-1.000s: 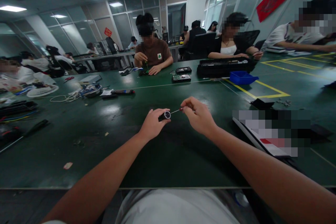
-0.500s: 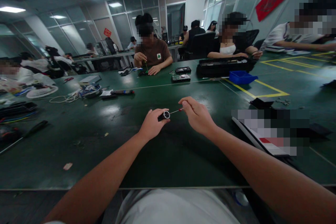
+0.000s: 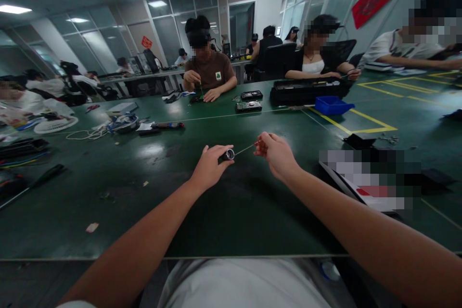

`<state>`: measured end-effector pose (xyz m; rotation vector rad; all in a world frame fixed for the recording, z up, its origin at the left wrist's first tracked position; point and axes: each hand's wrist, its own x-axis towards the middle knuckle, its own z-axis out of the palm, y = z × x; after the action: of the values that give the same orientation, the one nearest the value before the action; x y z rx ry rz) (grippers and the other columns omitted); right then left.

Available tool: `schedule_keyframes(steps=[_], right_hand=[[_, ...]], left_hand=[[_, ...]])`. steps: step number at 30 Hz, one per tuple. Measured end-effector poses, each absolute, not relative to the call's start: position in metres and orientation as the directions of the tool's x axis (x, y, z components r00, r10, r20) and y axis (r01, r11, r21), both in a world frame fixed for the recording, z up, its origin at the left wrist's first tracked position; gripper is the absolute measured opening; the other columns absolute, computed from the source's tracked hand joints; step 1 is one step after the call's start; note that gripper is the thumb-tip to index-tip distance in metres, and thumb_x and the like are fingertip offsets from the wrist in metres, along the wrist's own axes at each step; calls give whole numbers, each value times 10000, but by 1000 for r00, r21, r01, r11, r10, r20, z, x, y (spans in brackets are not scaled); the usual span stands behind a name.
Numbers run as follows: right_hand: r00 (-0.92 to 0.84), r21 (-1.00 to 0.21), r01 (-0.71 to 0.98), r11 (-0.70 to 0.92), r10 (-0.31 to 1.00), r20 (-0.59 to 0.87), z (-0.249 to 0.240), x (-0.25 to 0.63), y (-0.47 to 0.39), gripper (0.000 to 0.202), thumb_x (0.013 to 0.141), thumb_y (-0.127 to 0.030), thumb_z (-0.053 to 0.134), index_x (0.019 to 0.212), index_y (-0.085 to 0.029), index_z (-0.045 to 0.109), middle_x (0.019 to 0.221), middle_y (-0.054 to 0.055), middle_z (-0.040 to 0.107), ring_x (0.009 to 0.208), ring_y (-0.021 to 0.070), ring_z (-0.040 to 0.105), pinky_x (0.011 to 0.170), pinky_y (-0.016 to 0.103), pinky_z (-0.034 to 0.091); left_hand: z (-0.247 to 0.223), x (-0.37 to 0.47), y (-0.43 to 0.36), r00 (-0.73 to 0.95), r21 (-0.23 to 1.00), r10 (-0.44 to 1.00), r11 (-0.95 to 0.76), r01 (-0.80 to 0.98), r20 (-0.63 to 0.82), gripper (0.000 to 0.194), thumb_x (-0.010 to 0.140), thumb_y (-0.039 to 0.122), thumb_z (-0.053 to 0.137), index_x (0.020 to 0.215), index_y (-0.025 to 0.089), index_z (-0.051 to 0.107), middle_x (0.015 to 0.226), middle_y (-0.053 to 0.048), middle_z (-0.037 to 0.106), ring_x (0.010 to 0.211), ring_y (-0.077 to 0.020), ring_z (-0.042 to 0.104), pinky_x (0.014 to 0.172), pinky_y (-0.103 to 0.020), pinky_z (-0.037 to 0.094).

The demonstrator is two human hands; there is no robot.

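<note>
1. Landmark: the tube (image 3: 228, 154), black and cylindrical, with a shiny, pale ring around its round open end. It is above the table (image 3: 234, 226), in front of the wearer.
2. Left hand (image 3: 208, 168): clamped on the tube, thumb below and fingers above, at its left side.
3. Right hand (image 3: 279, 156): to the right of the tube and apart from the left hand, fingers pinched on the reddish end of the tool (image 3: 245, 149).
4. Tool: thin, straight, metallic shaft, slanting down from the right hand to the tube's open end. Whether the tip touches the ring or sits inside cannot be told.
5. Table: smooth, dark green, glossy where light reflects; small scraps lie to the left of the tube.
6. Beyond the tube, slightly right: two flat, rectangular drives (image 3: 249, 106), the nearer with green board and metal showing.
7. Farther right of the tube: a blue tray (image 3: 332, 106), smooth and open-topped, beside a long black case (image 3: 308, 92).
8. Beyond the tube, to the left: a pale, looped cord (image 3: 86, 134).
9. Across the table from the tube: a person in a brown shirt (image 3: 212, 70), one hand holding a slender tool.
</note>
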<state>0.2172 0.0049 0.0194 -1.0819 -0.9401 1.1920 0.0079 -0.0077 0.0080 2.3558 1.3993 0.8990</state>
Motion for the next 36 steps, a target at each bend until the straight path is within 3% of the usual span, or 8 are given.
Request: schedule_keyframes(steps=[6, 13, 20, 26, 31, 36], right_hand=[[129, -970, -85, 229, 968, 217, 19, 212, -2, 273, 873, -496, 580, 855, -224, 576, 779, 10, 618, 682, 152, 591, 664, 317, 514], [108, -949, 62, 309, 943, 314, 22, 213, -7, 226, 922, -428, 526, 896, -212, 587, 794, 24, 656, 695, 160, 618, 691, 332, 501], [55, -822, 437, 364, 902, 429, 37, 216, -20, 318, 882, -504, 607, 754, -214, 620, 597, -1, 622, 548, 153, 554, 570, 306, 400], [-112, -716, 448, 535, 828, 549, 32, 217, -22, 126, 928, -299, 510, 905, -232, 614, 773, 12, 669, 710, 175, 618, 670, 312, 431], [-86, -717, 504, 482, 854, 514, 34, 216, -23, 295, 985, -439, 441, 853, -236, 609, 655, -3, 615, 603, 169, 574, 603, 311, 377], [-105, -713, 504, 487, 854, 509, 35, 217, -22, 209, 975, -313, 416, 1050, -238, 597, 803, 24, 678, 702, 193, 613, 653, 324, 401]], left_hand=[[8, 8, -8, 333, 519, 874, -479, 708, 354, 436, 876, 251, 685, 1306, 259, 610, 1322, -80, 631, 1271, -263, 541, 1199, -603, 172], [8, 9, -9, 335, 537, 866, -494, 684, 371, 424, 871, 266, 696, 1288, 256, 620, 1304, -69, 646, 1244, -254, 559, 1201, -578, 190], [6, 8, -8, 317, 575, 852, -517, 634, 416, 419, 834, 214, 731, 1244, 221, 646, 1239, -66, 674, 1170, -228, 602, 1078, -421, 423], [6, 6, -8, 296, 590, 865, -495, 638, 406, 422, 833, 206, 731, 1247, 210, 647, 1229, -59, 674, 1154, -220, 610, 1059, -386, 443], [6, 7, -10, 319, 593, 860, -506, 626, 397, 418, 832, 207, 732, 1243, 220, 655, 1234, -61, 673, 1165, -231, 607, 1065, -408, 446], [6, 7, -11, 327, 591, 860, -508, 626, 392, 419, 838, 194, 722, 1250, 220, 653, 1241, -64, 668, 1173, -231, 601, 1075, -419, 442]])
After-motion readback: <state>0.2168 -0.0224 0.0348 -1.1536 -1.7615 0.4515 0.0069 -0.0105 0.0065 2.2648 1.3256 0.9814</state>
